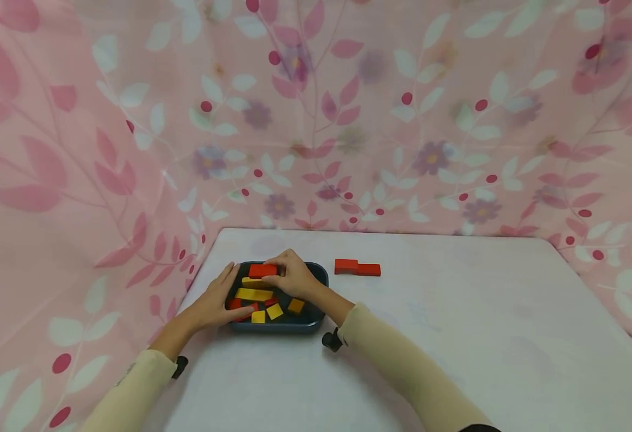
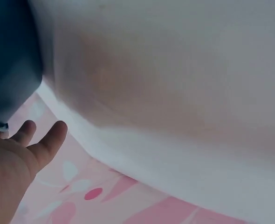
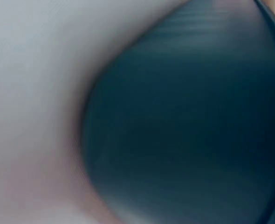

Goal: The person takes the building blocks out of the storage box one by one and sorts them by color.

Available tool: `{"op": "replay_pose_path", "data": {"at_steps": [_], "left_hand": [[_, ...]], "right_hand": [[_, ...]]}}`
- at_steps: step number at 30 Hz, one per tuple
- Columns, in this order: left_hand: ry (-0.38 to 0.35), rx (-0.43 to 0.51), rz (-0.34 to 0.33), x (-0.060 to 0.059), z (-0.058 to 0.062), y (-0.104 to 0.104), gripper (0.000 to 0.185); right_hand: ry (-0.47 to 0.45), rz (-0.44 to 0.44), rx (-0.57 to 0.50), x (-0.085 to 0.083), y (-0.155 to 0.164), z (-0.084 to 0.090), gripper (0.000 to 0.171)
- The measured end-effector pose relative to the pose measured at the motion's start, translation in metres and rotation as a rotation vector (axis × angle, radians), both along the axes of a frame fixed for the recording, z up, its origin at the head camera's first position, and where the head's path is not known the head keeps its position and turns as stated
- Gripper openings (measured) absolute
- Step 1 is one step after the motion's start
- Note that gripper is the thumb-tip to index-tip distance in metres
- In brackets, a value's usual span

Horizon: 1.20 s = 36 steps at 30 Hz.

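My right hand (image 1: 294, 276) pinches a red block (image 1: 260, 271) between thumb and fingers at the far left of a dark blue tray (image 1: 280, 329), smooth-walled and round-cornered, on a counter (image 1: 472, 318) with a pale, softly creased covering. My left hand (image 1: 215, 302), its fingers straight, lies along the tray's left rim, thumb reaching in over the pieces. The held block, flat-faced and oblong, has its long axis running left to right, like the tray's, one end toward my right hand; whether it touches the pieces below, I cannot tell. Nearer me lie yellow bars (image 1: 254, 294) and small yellow cubes (image 1: 275, 311). Right of the tray, two red oblongs (image 1: 346, 266) sit end to end before pink flowered cloth (image 1: 359, 90).
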State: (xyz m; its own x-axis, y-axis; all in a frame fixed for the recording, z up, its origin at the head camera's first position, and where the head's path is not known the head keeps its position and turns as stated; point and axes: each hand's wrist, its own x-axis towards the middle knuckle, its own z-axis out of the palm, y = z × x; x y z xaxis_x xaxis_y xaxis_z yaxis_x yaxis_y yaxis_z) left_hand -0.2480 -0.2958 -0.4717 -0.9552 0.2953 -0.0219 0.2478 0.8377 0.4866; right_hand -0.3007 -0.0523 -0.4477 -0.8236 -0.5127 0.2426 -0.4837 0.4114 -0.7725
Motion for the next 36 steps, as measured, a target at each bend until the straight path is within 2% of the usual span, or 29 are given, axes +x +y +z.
{"op": "replay_pose_path", "data": {"at_steps": [8,14,22,29,33,36], "left_hand": [[0.07,0.056,-0.07,-0.004,-0.006,0.005,0.114],[0.05,-0.008,-0.029,-0.002,-0.006,0.008,0.117],[0.061,-0.099,-0.008,0.0,-0.004,0.012,0.106],[0.042,-0.095,0.008,0.002,-0.008,0.014,0.102],[0.05,-0.096,0.009,0.001,-0.006,0.012,0.1],[0.057,-0.106,0.007,0.001,-0.004,0.01,0.099]], "right_hand": [[0.036,-0.037,0.084,0.0,0.02,-0.001,0.037],[0.035,-0.009,0.112,-0.001,0.037,-0.001,0.038],[-0.009,0.012,0.119,-0.003,0.05,0.008,0.037],[-0.045,0.036,0.152,-0.002,0.065,0.016,0.038],[-0.045,0.068,0.153,-0.003,0.074,0.02,0.039],[-0.05,0.059,0.161,-0.004,0.08,0.021,0.04]]}}
